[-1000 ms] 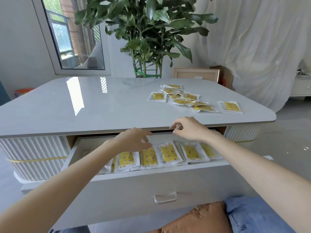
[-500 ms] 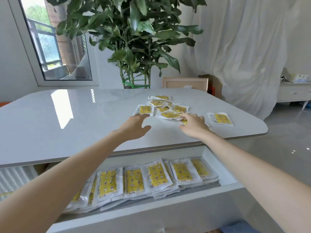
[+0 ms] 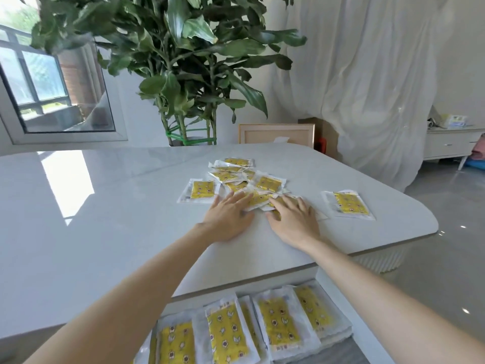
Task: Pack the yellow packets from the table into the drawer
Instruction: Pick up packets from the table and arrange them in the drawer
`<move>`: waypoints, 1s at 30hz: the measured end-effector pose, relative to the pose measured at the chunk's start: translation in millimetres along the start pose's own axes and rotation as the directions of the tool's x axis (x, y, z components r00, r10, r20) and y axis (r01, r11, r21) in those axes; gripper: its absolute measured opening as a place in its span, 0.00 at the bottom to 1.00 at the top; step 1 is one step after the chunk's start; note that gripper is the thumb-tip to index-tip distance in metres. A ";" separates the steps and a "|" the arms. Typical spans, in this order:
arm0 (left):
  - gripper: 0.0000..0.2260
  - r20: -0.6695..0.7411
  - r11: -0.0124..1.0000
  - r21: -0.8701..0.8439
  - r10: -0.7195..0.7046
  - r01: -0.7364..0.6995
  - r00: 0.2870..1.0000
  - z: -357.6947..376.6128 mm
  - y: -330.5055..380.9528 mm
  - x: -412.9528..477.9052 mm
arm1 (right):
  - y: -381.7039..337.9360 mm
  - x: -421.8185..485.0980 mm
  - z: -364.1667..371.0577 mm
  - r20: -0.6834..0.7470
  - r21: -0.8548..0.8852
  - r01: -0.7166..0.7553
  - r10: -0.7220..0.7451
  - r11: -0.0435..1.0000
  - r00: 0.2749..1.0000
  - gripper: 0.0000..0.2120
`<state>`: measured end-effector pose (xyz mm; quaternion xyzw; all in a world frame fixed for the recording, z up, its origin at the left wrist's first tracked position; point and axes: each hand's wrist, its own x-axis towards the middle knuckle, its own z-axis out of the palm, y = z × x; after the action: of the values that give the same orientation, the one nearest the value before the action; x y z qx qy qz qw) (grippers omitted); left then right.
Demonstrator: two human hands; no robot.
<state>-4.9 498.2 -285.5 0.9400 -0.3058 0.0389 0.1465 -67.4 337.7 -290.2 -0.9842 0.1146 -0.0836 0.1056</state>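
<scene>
A loose pile of yellow packets (image 3: 267, 183) in clear wrappers lies on the white table (image 3: 105, 219). One packet (image 3: 200, 190) sits apart at the pile's left and another packet (image 3: 350, 204) apart at the right. My left hand (image 3: 228, 219) lies flat, fingers spread, with its fingertips on the near edge of the pile. Beside it my right hand (image 3: 294, 219) also rests flat, fingers on a packet at the pile's front. Neither hand has a packet lifted. Below the table edge the open drawer (image 3: 351, 348) holds rows of stacked yellow packets (image 3: 278, 327).
A large potted plant (image 3: 183, 74) stands behind the table, with a framed board (image 3: 275, 134) leaning beside it. White curtains (image 3: 367, 74) hang at the right. A low white cabinet (image 3: 451, 143) stands far right. A window (image 3: 39, 88) is at the left.
Both hands have left the drawer, reached forward over the table and come down flat on the near side of the packet pile. The view has moved closer to the table.
</scene>
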 end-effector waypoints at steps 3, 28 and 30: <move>0.21 -0.048 0.998 -0.063 -0.003 0.000 0.999 5.2 -4.3 4.4 | 1.8 3.2 0.1 0.013 0.015 0.013 -0.013 1.000 1.000 0.24; 0.13 -0.207 0.891 -0.038 -0.451 0.453 0.868 -90.8 -81.2 -212.8 | -159.3 -97.4 -6.7 0.281 0.387 0.207 -0.328 0.899 0.902 0.33; 0.03 -0.156 0.879 -0.086 -0.477 0.469 0.865 -95.6 -98.1 -217.3 | -174.1 -97.7 -11.1 0.295 0.458 0.127 -0.285 0.880 0.912 0.31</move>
<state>-121.8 724.7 -254.3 0.9757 -0.0533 0.0762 0.1986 -127.1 525.0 -253.8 -0.9418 -0.0345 0.0605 0.3288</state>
